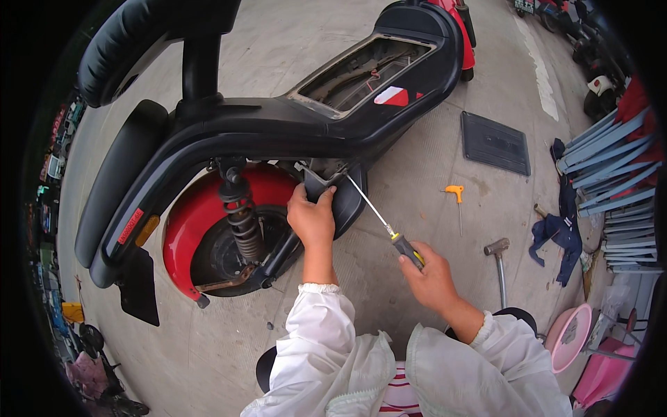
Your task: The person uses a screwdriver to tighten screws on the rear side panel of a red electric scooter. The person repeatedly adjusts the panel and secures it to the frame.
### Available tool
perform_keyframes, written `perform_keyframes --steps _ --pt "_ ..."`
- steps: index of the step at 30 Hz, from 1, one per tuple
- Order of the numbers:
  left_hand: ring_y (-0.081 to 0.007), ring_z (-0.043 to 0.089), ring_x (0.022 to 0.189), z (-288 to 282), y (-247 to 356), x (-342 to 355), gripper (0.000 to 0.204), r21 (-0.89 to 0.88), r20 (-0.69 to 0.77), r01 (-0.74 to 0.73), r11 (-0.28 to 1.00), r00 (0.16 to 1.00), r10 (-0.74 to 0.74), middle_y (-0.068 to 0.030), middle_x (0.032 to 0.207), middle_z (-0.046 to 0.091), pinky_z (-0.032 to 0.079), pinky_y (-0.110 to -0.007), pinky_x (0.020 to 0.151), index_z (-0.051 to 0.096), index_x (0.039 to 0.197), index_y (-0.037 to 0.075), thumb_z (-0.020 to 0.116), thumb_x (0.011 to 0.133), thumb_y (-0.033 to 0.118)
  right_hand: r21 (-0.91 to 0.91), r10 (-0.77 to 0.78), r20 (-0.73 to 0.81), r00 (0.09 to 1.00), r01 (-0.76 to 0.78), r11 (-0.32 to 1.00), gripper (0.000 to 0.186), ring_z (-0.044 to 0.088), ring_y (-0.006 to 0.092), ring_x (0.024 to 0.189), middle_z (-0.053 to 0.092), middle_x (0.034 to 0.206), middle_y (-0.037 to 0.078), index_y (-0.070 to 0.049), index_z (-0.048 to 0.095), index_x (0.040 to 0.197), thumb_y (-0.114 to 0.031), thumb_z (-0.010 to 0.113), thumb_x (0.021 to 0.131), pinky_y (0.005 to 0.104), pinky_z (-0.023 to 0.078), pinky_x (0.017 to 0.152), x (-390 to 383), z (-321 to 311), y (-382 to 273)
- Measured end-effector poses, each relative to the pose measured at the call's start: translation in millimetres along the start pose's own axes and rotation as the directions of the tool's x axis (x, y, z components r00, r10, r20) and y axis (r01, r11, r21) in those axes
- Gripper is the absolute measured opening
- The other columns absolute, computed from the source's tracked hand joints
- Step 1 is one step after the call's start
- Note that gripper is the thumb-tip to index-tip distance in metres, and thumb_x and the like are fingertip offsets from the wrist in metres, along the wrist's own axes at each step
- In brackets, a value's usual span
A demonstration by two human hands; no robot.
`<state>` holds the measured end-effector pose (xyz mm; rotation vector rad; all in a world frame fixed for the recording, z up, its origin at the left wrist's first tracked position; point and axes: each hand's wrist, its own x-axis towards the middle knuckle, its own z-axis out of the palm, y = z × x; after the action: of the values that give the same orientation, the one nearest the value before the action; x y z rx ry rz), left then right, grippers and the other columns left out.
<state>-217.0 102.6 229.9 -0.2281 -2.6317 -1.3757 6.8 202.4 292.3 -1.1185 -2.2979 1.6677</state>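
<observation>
A black electric scooter (243,127) with a red rear fender (186,233) and coil shock (241,226) fills the upper left and centre. My left hand (310,215) grips a dark grey plastic panel (316,186) low on the frame, just right of the fender. My right hand (427,278) holds a long screwdriver (404,249) with a grey and yellow handle, its shaft reaching up-left to the edge of that panel, where the tip is hard to make out. Higher up, the scooter's floor compartment (361,73) lies open, showing cables inside.
On the concrete floor at right lie a black lid (495,144), a yellow-handled hex key (454,192), a T-handle tool (499,267) and dark clothing (552,233). Stacked grey-blue slats (597,149), a pink basin (566,337) and parked scooters (597,59) line the right side; clutter (73,313) borders the left.
</observation>
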Motion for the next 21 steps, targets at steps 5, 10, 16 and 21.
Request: perform_keyframes --steps 5,10,16,21 --pt "-0.0328 0.072 0.087 -4.4 5.7 -2.5 0.048 0.077 -0.030 0.039 0.996 0.999 -0.036 -0.0211 0.096 0.073 0.054 -0.036 0.081 0.068 0.109 -0.004 0.086 0.073 0.020 -0.082 -0.022 -0.030 0.999 0.019 0.996 0.029 0.068 0.0312 0.080 0.069 0.088 0.019 -0.002 0.065 0.114 -0.019 0.068 0.090 0.0374 0.052 0.073 8.4 -4.1 5.0" --pt "-0.0382 0.068 0.089 -1.3 9.2 -2.7 0.051 0.138 -0.037 0.021 0.990 0.999 -0.016 -0.0211 0.096 0.070 0.053 -0.043 0.079 0.066 0.108 -0.001 0.088 0.069 0.023 -0.067 -0.086 -0.041 0.995 0.083 0.994 0.030 0.069 0.0289 0.085 0.070 0.095 0.019 0.001 0.065 0.114 -0.016 0.069 0.090 0.0359 0.052 0.077 11.5 -0.7 20.1" --pt "-0.0396 0.065 0.090 -10.8 22.2 3.1 0.059 0.094 -0.035 0.083 0.992 0.996 -0.080 -0.0158 0.097 0.067 0.051 -0.047 0.079 0.054 0.109 0.004 0.090 0.066 0.020 0.013 -0.024 -0.022 0.999 0.025 1.000 0.030 0.066 0.0190 0.085 0.070 0.095 0.016 0.002 0.065 0.117 -0.011 0.068 0.090 0.0323 0.052 0.079 13.8 1.0 14.8" --pt "-0.0397 0.064 0.090 -9.0 23.9 4.5 0.058 0.102 -0.025 0.057 0.993 0.998 -0.055 -0.0158 0.095 0.066 0.051 -0.047 0.079 0.053 0.108 0.004 0.090 0.066 0.019 0.044 -0.007 -0.025 1.000 0.008 0.999 0.030 0.062 0.0134 0.084 0.069 0.093 0.012 0.003 0.065 0.118 -0.009 0.068 0.090 0.0298 0.051 0.077 13.4 1.6 14.6"
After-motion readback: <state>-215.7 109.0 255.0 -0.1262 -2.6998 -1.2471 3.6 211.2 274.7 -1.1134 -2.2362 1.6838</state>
